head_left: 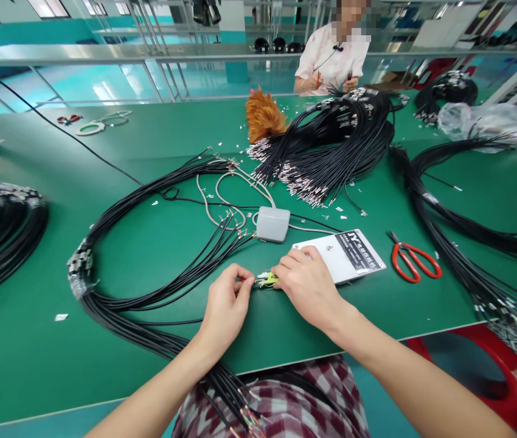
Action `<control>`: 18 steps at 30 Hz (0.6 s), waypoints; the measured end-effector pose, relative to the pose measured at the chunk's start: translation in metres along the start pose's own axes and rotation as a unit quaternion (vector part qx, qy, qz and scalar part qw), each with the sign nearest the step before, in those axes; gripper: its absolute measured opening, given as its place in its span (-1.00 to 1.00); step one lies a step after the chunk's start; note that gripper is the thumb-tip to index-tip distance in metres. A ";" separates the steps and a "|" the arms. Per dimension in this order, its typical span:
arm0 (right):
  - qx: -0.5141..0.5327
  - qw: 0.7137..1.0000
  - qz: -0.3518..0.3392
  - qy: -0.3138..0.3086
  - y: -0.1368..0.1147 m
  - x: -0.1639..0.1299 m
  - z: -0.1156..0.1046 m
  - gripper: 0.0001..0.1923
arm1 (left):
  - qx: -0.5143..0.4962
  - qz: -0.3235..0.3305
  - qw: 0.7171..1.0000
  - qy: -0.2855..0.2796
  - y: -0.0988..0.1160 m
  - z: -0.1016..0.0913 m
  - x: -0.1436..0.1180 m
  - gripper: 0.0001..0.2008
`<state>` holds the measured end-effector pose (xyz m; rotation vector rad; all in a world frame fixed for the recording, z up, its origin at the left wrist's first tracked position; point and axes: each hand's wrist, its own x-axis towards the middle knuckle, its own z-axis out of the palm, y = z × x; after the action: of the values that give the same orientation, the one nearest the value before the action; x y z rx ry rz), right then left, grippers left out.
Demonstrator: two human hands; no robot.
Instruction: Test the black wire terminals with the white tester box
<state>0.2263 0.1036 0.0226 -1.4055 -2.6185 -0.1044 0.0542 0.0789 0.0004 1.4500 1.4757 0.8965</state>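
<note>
My left hand (227,301) is closed in a pinch at the tip of a black cable (176,322), the end itself mostly hidden by the fingers. Directly to its right is a small yellow-green clip-like part (267,280) with thin wires around it. My right hand (308,283) curls over that part, fingers closed against it, and covers the near left side of a white box (326,258) with a black "JY" label. A bundle of black cables (117,213) loops left of my hands, its lower ends hanging over my lap.
Behind the box sits a grey pedal-like block (273,224) with a grey cord. Red-handled scissors (413,260) lie right. Large black cable bundles (345,140) and an orange-brown tuft (265,115) stand farther back. A person (334,55) works across the green table (21,365).
</note>
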 end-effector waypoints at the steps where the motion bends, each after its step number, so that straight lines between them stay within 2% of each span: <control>1: 0.000 1.000 -0.001 -0.003 0.000 0.000 -0.001 -0.88 | 0.007 0.002 1.000 0.003 0.000 0.001 0.001 -0.88; 13: 0.026 0.999 0.030 -0.009 -0.005 -0.004 -0.005 -0.94 | 0.055 0.010 0.998 0.007 -0.003 0.004 0.005 -0.88; 15: 0.040 0.999 0.025 0.027 -0.002 -0.012 -0.009 -0.84 | 0.056 0.009 0.998 0.006 -0.002 0.003 0.005 -0.88; 18: 0.072 0.987 0.054 0.133 0.007 -0.037 -0.015 -0.79 | 0.054 0.009 0.999 0.004 -0.002 0.002 0.005 -0.88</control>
<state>0.2542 0.0754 0.0304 -1.3761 -2.2841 -0.0813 0.0559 0.0834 -0.0028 1.5412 1.5399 0.8465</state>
